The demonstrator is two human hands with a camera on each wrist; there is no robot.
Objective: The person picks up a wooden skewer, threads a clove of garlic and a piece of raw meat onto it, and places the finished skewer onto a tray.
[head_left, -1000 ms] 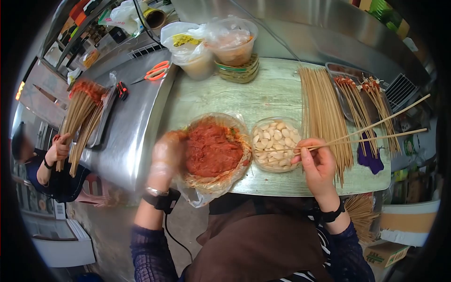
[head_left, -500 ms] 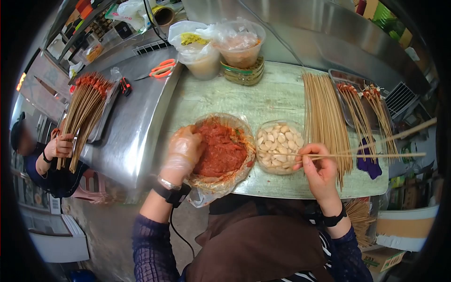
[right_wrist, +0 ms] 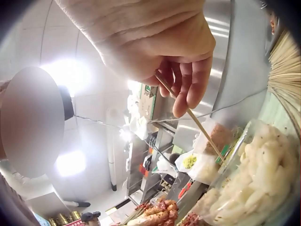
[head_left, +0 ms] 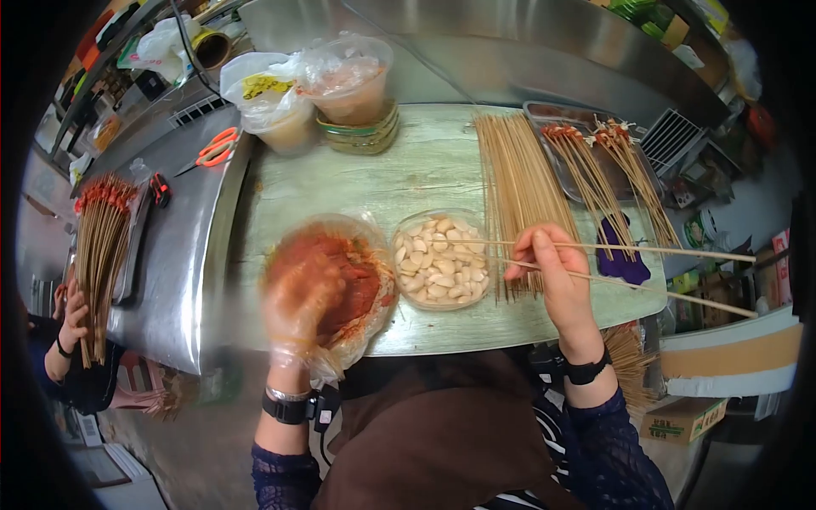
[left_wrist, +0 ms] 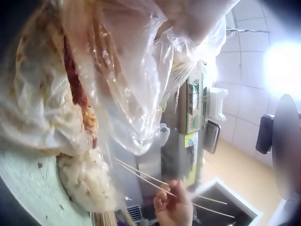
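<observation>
My left hand (head_left: 299, 293), in a clear plastic glove, is blurred over the red minced meat (head_left: 350, 280). Its fingers overlap the meat; the loose glove (left_wrist: 124, 80) hides them in the left wrist view. A plastic bag lines the round bowl (head_left: 380, 316) around this meat. Between thumb and fingers, my bare right hand (head_left: 557, 276) pinches two thin wooden skewers (head_left: 671, 250), which spread apart toward the right. Their left ends reach toward a clear tub (head_left: 487, 287) of pale, clove-shaped pieces (head_left: 440, 259). One skewer (right_wrist: 200, 125) shows plainly below the fingers in the right wrist view.
A row of bare skewers (head_left: 518, 187) lies right of the tub. Beyond it, a metal tray (head_left: 534, 110) carries meat-tipped skewers (head_left: 586, 166) near a purple cloth (head_left: 623, 255). Lidded tubs (head_left: 348, 85) stand at the back. Another person's hand (head_left: 75, 314) touches loaded skewers (head_left: 104, 255) at left.
The head view has swung, shifting the table leftward. My left hand has moved from the bowl's left edge over the meat. The two skewers in my right hand have turned to slope downward.
</observation>
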